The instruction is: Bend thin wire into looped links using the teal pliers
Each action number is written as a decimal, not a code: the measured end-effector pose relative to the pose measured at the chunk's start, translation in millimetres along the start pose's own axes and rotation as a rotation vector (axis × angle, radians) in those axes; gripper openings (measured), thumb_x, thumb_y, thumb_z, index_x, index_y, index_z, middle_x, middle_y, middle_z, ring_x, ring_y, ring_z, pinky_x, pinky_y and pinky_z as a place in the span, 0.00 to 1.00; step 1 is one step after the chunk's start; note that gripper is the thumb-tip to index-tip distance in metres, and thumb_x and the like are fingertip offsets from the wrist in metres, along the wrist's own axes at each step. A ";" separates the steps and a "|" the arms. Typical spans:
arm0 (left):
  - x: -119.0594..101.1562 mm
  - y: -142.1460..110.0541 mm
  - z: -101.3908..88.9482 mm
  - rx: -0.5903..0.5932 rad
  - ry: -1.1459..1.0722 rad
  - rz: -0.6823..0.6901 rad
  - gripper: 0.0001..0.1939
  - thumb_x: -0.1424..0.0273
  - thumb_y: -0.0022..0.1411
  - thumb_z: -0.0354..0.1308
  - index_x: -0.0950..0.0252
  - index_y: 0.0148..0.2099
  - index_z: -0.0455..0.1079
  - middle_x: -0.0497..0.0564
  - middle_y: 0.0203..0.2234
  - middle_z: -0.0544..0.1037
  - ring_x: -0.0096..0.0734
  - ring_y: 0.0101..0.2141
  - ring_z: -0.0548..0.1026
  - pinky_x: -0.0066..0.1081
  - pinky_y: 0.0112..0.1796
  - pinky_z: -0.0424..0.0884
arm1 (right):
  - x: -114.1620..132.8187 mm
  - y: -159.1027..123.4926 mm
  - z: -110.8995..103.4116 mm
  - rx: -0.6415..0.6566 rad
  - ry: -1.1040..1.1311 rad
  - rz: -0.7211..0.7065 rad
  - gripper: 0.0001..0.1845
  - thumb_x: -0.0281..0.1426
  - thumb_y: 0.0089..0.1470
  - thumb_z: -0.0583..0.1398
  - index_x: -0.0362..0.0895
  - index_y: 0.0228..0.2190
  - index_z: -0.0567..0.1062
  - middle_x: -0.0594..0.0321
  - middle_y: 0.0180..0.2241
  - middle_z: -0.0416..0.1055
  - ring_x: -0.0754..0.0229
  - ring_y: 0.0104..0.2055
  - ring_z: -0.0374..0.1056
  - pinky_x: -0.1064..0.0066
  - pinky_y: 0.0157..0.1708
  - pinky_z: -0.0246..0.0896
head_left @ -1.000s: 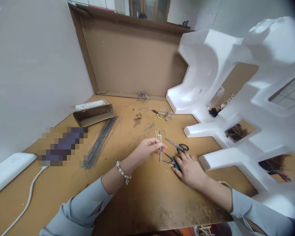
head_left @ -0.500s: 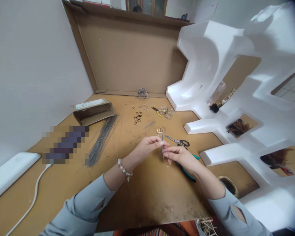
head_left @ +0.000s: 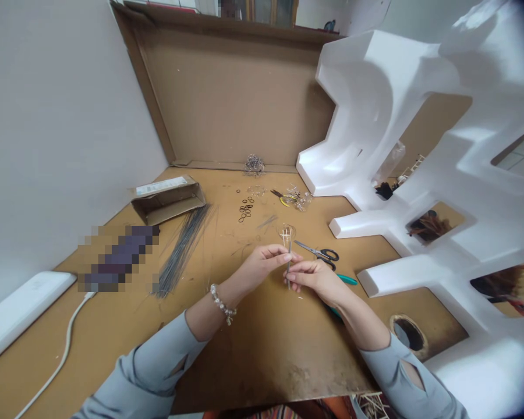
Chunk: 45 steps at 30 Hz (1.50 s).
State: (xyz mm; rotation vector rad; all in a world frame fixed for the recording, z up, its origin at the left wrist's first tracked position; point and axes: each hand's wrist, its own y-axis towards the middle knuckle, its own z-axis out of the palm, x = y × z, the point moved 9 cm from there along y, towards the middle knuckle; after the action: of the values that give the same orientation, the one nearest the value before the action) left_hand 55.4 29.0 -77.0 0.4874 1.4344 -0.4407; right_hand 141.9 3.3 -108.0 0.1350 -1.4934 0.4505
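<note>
Fingertips of my left hand (head_left: pixel 266 260) are pinched round the upper part of a thin grey rod (head_left: pixel 289 247), which stands nearly upright. Lower down, my right hand (head_left: pixel 313 279) grips the same rod between thumb and fingers. What it is exactly is too small to tell. Just beyond my fingertips, thin white sticks (head_left: pixel 286 235) and a loop of fine wire (head_left: pixel 293 228) show on the table. Black-handled scissors (head_left: pixel 327 254) lie open behind my right hand. Teal-handled pliers (head_left: pixel 346 280) are partly hidden under my right wrist.
A bundle of grey wires (head_left: pixel 181 256) lies left, by an open cardboard box (head_left: pixel 168 201). Small dark rings (head_left: pixel 245 210), yellow-handled pliers (head_left: pixel 283 198) and wire pieces (head_left: pixel 300 199) are farther back. White foam packing (head_left: pixel 386 282) borders the right. A white cable (head_left: pixel 67 343) runs along the left.
My right hand has shifted slightly left along the rod, its fingers more closed round the lower part. My left hand stays almost in place. The view has tilted a little.
</note>
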 end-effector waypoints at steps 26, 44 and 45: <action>24.5 -3.8 14.8 0.297 0.304 -0.187 0.09 0.66 0.52 0.59 0.68 0.31 0.71 0.44 0.17 0.69 0.20 0.20 0.65 0.21 0.23 0.60 | -3.6 -7.6 9.1 -0.086 -0.953 -0.301 0.10 0.30 0.54 0.56 0.42 0.24 0.73 0.62 0.25 0.69 0.64 0.28 0.64 0.75 0.28 0.56; 33.3 4.8 -4.8 0.113 -0.051 -0.228 0.12 0.66 0.49 0.64 0.70 0.25 0.68 0.48 0.19 0.74 0.23 0.21 0.71 0.25 0.26 0.66 | -18.0 -4.8 1.6 -0.048 -0.384 -0.100 0.15 0.39 0.52 0.57 0.40 0.31 0.77 0.63 0.24 0.71 0.68 0.19 0.59 0.75 0.22 0.55; 33.4 4.6 -5.6 0.099 -0.078 -0.237 0.12 0.66 0.49 0.64 0.70 0.25 0.68 0.48 0.19 0.74 0.22 0.20 0.71 0.24 0.26 0.65 | -21.2 -4.4 4.9 -0.005 -0.297 -0.072 0.16 0.40 0.52 0.57 0.39 0.30 0.76 0.63 0.24 0.72 0.69 0.18 0.59 0.75 0.21 0.55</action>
State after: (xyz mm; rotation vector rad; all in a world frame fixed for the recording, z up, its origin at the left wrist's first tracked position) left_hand 56.4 36.1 -110.5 0.3760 1.4052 -0.7162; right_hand 138.7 -6.8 -127.5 0.2604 -1.7747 0.3797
